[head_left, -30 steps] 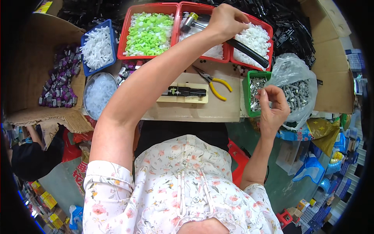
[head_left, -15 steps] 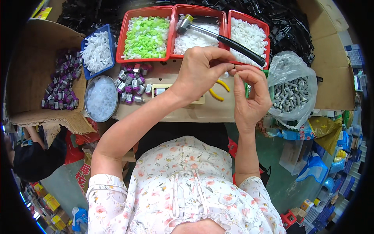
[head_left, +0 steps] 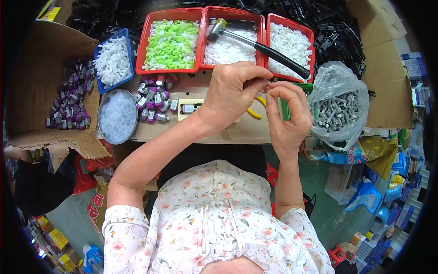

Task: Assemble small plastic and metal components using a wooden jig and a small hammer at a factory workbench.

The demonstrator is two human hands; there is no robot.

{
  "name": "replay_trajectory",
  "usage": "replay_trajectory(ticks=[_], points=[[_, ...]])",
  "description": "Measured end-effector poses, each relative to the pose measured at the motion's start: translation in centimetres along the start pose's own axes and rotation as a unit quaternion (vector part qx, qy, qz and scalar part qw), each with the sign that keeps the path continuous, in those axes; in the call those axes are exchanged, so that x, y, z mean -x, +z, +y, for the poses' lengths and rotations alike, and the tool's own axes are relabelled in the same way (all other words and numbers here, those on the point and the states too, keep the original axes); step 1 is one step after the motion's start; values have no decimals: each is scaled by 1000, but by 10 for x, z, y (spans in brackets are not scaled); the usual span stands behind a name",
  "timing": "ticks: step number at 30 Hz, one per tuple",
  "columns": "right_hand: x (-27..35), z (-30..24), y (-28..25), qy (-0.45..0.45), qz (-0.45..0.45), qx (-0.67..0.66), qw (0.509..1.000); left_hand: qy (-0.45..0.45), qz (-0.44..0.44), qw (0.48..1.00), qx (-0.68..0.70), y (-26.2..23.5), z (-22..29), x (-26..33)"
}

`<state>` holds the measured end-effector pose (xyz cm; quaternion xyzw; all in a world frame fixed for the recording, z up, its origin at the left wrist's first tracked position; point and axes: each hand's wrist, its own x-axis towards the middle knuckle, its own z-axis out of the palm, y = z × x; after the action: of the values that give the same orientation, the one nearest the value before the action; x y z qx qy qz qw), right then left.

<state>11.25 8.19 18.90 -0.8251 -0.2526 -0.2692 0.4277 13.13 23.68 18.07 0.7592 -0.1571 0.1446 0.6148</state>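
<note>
Above the table's middle, my left hand and my right hand meet at the fingertips. Both are closed in a pinch, and whatever lies between the fingers is too small and covered to make out. Under my left wrist sits a cream holder with a small motor in it; my hand hides its right part. Behind my fingers lies a tool with yellow handles, partly covered. Something green shows beside my right hand.
Red trays hold green-and-white caps and white pieces; a hammer lies across them. Purple-and-silver motors, a blue tray and a round dish stand left. A clear bag of grey parts sits right.
Both hands have shifted slightly left and nearer to me. Their fingertips are now closer together, still pinched.
</note>
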Motion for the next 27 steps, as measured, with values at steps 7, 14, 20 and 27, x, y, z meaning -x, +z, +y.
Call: replay_trajectory(ticks=[7, 14, 20, 27], points=[[2, -8, 8, -17, -19, 45, 999, -23, 9, 1000, 15, -6, -3, 4], [4, -5, 10, 0, -35, 3, 999, -149, 22, 973, 174, -4, -13, 7], [9, -5, 15, -51, -49, 72, 995, -136, 33, 982, 123, -2, -16, 8], [12, 3, 20, 79, -49, -81, 992, -287, 29, 927, 238, -8, -14, 5]])
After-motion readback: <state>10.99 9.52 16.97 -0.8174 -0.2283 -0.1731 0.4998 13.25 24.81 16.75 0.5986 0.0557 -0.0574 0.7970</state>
